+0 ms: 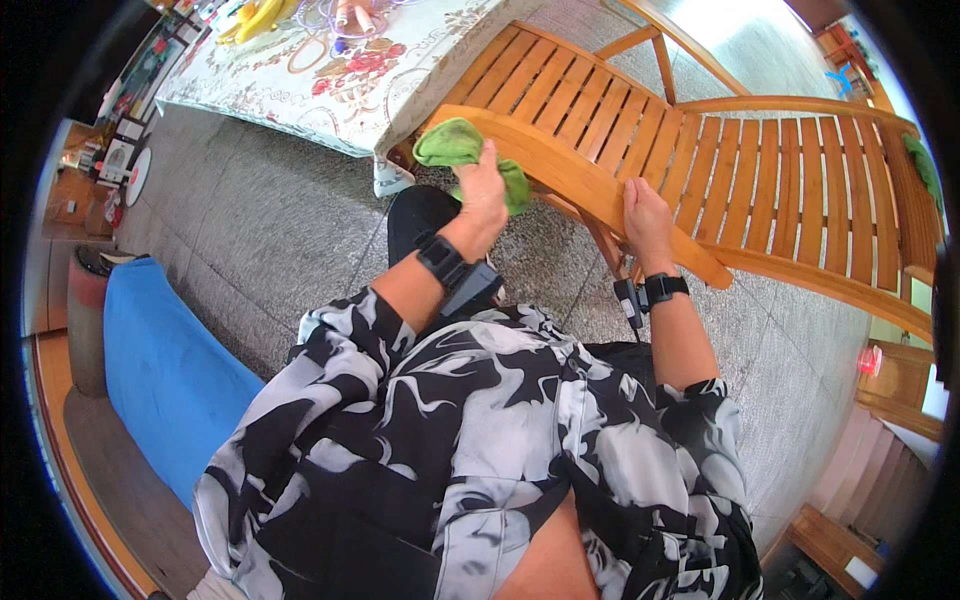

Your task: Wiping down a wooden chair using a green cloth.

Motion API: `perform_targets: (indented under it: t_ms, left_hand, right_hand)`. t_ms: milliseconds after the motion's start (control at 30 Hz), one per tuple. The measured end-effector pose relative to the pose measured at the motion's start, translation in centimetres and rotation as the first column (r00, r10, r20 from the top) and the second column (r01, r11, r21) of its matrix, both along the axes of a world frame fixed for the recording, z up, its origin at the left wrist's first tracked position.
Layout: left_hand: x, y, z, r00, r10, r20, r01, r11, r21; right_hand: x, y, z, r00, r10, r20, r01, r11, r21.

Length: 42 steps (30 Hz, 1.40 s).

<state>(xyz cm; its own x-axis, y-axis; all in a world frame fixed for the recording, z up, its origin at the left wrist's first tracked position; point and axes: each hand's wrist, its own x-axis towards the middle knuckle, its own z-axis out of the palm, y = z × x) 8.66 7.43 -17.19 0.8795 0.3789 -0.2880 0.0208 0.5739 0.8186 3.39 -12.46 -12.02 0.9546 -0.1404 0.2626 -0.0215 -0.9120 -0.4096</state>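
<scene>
My left hand (484, 187) grips a crumpled green cloth (448, 142), part of which hangs below the fingers. The cloth is against the near end of a wooden armrest (555, 156), beside the table corner. My right hand (649, 221) is wrapped over the same armrest farther right, with its fingers on the upper face. The armrest belongs to a slatted wooden lounge chair (757, 180), which stretches from the table to the right rim of the picture. Black straps with small devices sit on both wrists.
A table with a floral tablecloth (420, 71) stands ahead, bearing yellow bananas (259, 21) and a purple cord with handles (352, 19). A blue cloth (165, 360) drapes over a seat at left. Another green cloth (921, 169) hangs at the chair's far right. Grey tiles cover the floor (255, 217).
</scene>
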Motion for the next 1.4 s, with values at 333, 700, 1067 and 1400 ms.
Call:
perform_targets:
  t_ms: [333, 700, 1067, 1400]
  left_hand:
    - [-8.9, -6.7, 4.0, 0.719, -0.693, -0.046, 0.312, 0.262, 0.913]
    - [-7.0, -3.5, 8.8, 0.069, -0.991, 0.116, 0.954, 0.032, -0.297]
    - [0.9, -2.0, 14.3, 0.133, -0.974, -0.185, 0.783, -0.011, 0.621]
    - [0.9, -2.7, 6.6, 0.630, -0.721, -0.290, -0.240, -0.536, 0.810]
  right_hand:
    - [-0.3, -1.1, -0.2, 0.989, 0.010, 0.150, -0.061, 0.939, 0.339]
    - [-10.2, 1.8, 2.3, 0.965, 0.147, 0.218, -0.262, 0.470, 0.843]
    - [-5.9, 3.0, 7.6, 0.837, -0.073, 0.542, -0.070, 0.969, 0.238]
    - [-7.5, 0.0, -0.7, 0.937, 0.022, 0.350, 0.029, 0.990, -0.140]
